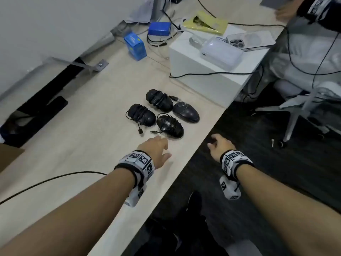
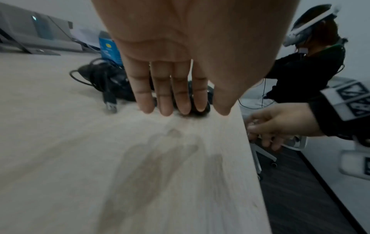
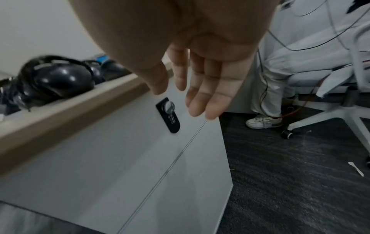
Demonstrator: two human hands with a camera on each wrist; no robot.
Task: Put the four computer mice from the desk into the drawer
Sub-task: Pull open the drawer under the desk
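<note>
Under the desk (image 1: 77, 145) edge, lower centre, the drawer (image 3: 100, 158) is blurred. Four mice (image 1: 162, 113) cluster mid-frame. Left hand (image 1: 156, 150) hovers flat, fingers straight, empty; right hand (image 1: 220, 146) spreads loosely, empty.

left hand (image 2: 180, 52) hides two mice | nearest mouse (image 3: 54, 79) blurred | drawer front (image 3: 100, 158) cut off
</note>
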